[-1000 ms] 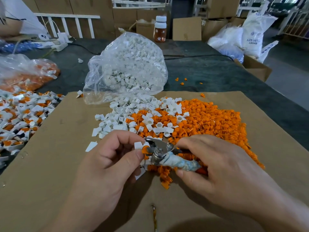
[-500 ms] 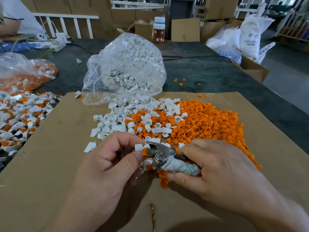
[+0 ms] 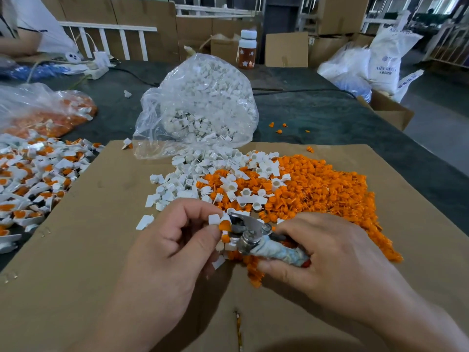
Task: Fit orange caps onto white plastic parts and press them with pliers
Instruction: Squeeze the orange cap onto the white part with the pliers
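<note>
Small white plastic part (image 3: 214, 219) with its round orange cap (image 3: 224, 225) sits pinched between left hand (image 3: 172, 252) fingertips, over the brown cardboard sheet (image 3: 101, 250). The tape-wrapped metal pliers (image 3: 253, 233) meet it, though the contact is honestly hard to make out. Right hand (image 3: 330, 260) fingers are curled round the handle and hide most of it.

Brown cardboard sheet (image 3: 101, 250) lies on dark table (image 3: 317, 118). Star-printed bottle (image 3: 247, 50) at 12 o'clock; white sacks (image 3: 383, 59) at 2 o'clock; power strip (image 3: 96, 72) at 11 o'clock.
</note>
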{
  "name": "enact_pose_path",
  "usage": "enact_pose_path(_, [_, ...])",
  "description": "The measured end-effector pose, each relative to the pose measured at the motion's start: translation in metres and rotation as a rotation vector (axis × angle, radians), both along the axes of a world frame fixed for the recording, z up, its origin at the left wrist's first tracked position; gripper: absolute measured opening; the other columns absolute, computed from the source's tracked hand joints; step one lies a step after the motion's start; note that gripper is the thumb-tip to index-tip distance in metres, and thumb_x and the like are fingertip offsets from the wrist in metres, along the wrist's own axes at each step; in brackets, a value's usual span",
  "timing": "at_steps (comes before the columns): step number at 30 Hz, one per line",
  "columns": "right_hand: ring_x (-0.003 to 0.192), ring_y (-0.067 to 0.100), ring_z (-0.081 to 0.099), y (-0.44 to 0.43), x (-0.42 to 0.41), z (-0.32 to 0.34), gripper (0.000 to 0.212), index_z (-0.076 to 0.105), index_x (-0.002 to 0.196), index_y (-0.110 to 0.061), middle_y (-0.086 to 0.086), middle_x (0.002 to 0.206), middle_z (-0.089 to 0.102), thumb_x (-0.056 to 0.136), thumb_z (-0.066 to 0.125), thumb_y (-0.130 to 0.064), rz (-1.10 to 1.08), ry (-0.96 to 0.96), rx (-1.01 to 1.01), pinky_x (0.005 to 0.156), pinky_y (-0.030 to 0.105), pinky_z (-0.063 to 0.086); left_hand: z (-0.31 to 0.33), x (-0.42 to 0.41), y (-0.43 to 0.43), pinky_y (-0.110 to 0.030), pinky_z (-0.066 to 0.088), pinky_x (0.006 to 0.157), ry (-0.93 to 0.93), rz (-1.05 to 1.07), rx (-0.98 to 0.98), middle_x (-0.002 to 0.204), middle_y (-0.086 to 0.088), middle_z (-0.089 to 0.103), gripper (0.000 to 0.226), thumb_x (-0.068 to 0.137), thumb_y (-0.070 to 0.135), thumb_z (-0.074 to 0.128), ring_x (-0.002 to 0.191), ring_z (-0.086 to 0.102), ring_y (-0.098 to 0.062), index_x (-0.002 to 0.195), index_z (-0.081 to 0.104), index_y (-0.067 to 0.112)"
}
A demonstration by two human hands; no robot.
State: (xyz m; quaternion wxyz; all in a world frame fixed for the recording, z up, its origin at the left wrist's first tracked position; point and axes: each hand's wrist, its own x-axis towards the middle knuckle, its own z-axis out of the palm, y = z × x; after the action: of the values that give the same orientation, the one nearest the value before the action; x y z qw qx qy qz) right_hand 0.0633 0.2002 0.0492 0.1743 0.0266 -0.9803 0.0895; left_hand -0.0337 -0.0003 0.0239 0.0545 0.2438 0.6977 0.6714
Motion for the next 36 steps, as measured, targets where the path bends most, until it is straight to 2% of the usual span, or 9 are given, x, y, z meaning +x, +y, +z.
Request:
enact_pose_path(5, [0.083, 0.016, 0.055, 0.012, -0.008, -0.005, 0.068, 0.066, 0.109, -0.023, -0.009, 0.089, 0.058, 0.082, 0.033, -0.076, -0.149, -0.035, 0.126, 0.075, 0.036, 0.046, -0.001, -0.003, 0.004, -0.021, 0.047, 0.044, -0.211, 0.025, -0.052, 0.055, -0.007, 0.058, 0.028, 0.088, 0.002, 0.065, 0.045, 0.055, -0.014, 0.081, 0.072, 0.029])
enact_pose_path(10, [0.098, 0.021, 0.053, 0.013, -0.015, -0.005, 0.073, 0.059, 0.12, -0.026, -0.004, 0.102, 0.058, 0.076, 0.031, -0.077, -0.239, -0.152, 0.207, 0.086, 0.041, 0.042, -0.004, 0.006, 0.012, -0.027, 0.043, 0.039, -0.42, -0.127, -0.054, 0.063, -0.011, 0.066, 0.013, 0.065, 0.021, 0.071, 0.045, 0.055, -0.021, 0.078, 0.073, 0.023])
enact_pose_path(14, [0.11, 0.019, 0.044, 0.01, -0.017, -0.004, 0.08, 0.05, 0.129, -0.03, -0.007, 0.115, 0.051, 0.073, 0.021, -0.08, -0.221, -0.228, 0.182, 0.096, 0.04, 0.033, -0.002, 0.008, 0.015, -0.025, 0.042, 0.036, -0.46, -0.101, -0.049, 0.065, -0.013, 0.068, 0.019, 0.08, 0.004, 0.072, 0.043, 0.055, -0.021, 0.074, 0.074, 0.022])
enact_pose_path(19, [0.095, 0.011, 0.053, -0.009, -0.009, 0.003, 0.037, 0.06, 0.103, -0.024, -0.01, 0.101, 0.057, 0.087, 0.05, -0.056, 0.027, 0.043, -0.034, 0.082, 0.028, 0.044, 0.003, 0.011, 0.014, -0.028, 0.046, 0.043, -0.434, -0.099, -0.084, 0.058, -0.018, 0.064, 0.023, 0.087, 0.006, 0.066, 0.044, 0.055, -0.026, 0.073, 0.07, 0.024])
enact_pose_path(21, [0.082, 0.009, 0.051, -0.022, -0.009, 0.003, 0.025, 0.06, 0.093, -0.024, -0.01, 0.089, 0.057, 0.089, 0.053, -0.047, 0.137, 0.057, 0.009, 0.071, 0.025, 0.042, 0.004, 0.015, 0.013, -0.027, 0.048, 0.045, -0.423, -0.116, -0.082, 0.058, -0.018, 0.064, 0.022, 0.09, 0.008, 0.064, 0.046, 0.058, -0.026, 0.075, 0.069, 0.025])
enact_pose_path(25, [0.07, 0.013, 0.051, -0.025, -0.009, 0.003, 0.021, 0.06, 0.084, -0.02, -0.007, 0.078, 0.056, 0.095, 0.048, -0.033, 0.186, 0.094, -0.006, 0.062, 0.031, 0.047, 0.006, 0.023, 0.014, -0.035, 0.051, 0.056, -0.376, -0.134, -0.018, 0.063, -0.021, 0.065, 0.005, 0.084, 0.028, 0.067, 0.054, 0.063, -0.032, 0.084, 0.072, 0.026])
enact_pose_path(29, [0.073, 0.009, 0.049, -0.022, -0.006, 0.003, 0.019, 0.055, 0.085, -0.022, -0.011, 0.081, 0.052, 0.098, 0.046, -0.033, 0.182, 0.1, -0.163, 0.06, 0.032, 0.048, 0.005, 0.02, 0.013, -0.044, 0.05, 0.061, -0.402, -0.164, 0.051, 0.064, -0.023, 0.063, 0.021, 0.08, 0.037, 0.079, 0.056, 0.06, -0.036, 0.095, 0.075, 0.023])
enact_pose_path(32, [0.075, 0.003, 0.046, -0.024, -0.004, 0.004, 0.012, 0.047, 0.087, -0.03, -0.018, 0.083, 0.046, 0.097, 0.045, -0.038, 0.195, 0.077, -0.27, 0.059, 0.031, 0.048, 0.009, 0.018, 0.015, -0.038, 0.05, 0.054, -0.5, -0.249, 0.092, 0.064, -0.026, 0.061, 0.018, 0.08, 0.033, 0.08, 0.049, 0.057, -0.033, 0.088, 0.075, 0.018])
enact_pose_path(36, [0.077, 0.005, 0.05, -0.023, -0.002, 0.007, 0.016, 0.051, 0.09, -0.028, -0.015, 0.085, 0.05, 0.098, 0.043, -0.04, 0.222, 0.089, -0.312, 0.058, 0.034, 0.05, 0.016, 0.019, 0.015, -0.026, 0.046, 0.035, -0.643, -0.37, 0.223, 0.058, -0.024, 0.057, 0.018, 0.074, 0.019, 0.079, 0.037, 0.055, -0.025, 0.076, 0.068, 0.004])
